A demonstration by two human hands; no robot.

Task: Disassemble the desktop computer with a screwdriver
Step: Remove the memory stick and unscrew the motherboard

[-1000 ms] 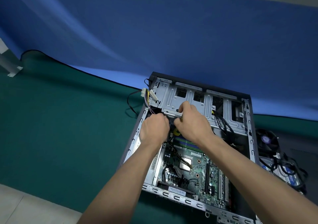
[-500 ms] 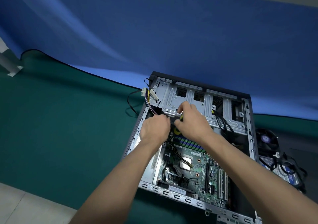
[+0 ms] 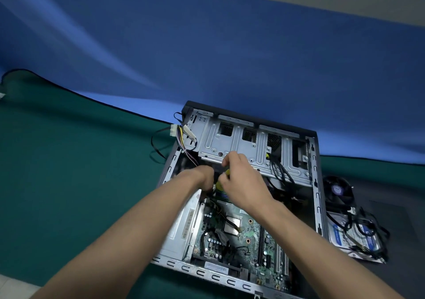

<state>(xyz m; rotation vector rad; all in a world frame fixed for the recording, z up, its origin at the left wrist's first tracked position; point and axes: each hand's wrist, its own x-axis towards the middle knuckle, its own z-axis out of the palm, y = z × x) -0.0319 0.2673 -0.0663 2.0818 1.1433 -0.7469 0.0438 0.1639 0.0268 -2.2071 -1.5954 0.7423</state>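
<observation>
1. Blue cloth point(image 3: 207, 45) covers the far side; a green mat point(image 3: 69, 172) lies under the work.
2. Case point(image 3: 318, 183) lies open on the mat, right of centre, its far edge against the blue cloth.
3. Drive cage point(image 3: 241, 142), bare metal, spans the far end of the case.
4. Board point(image 3: 248, 241) sits in the near half of the case, chip and slots exposed.
5. Right hand point(image 3: 243, 183) is inside the case at the near lip of the cage, fingers curled round a yellow-handled screwdriver point(image 3: 226, 173). Only bits of the handle show; the tip is hidden.
6. Left hand point(image 3: 202, 179) is just left of the right hand, fingers tucked down into the case. Hold cannot be told; whatever it touches is hidden.
7. Drive point(image 3: 340, 236) lies on the mat just right of the case, under tangled black cables.
8. Fan point(image 3: 337, 189) sits just beyond the drive.
9. White plug point(image 3: 173, 131) with coloured wires hangs over the case's far left corner.
</observation>
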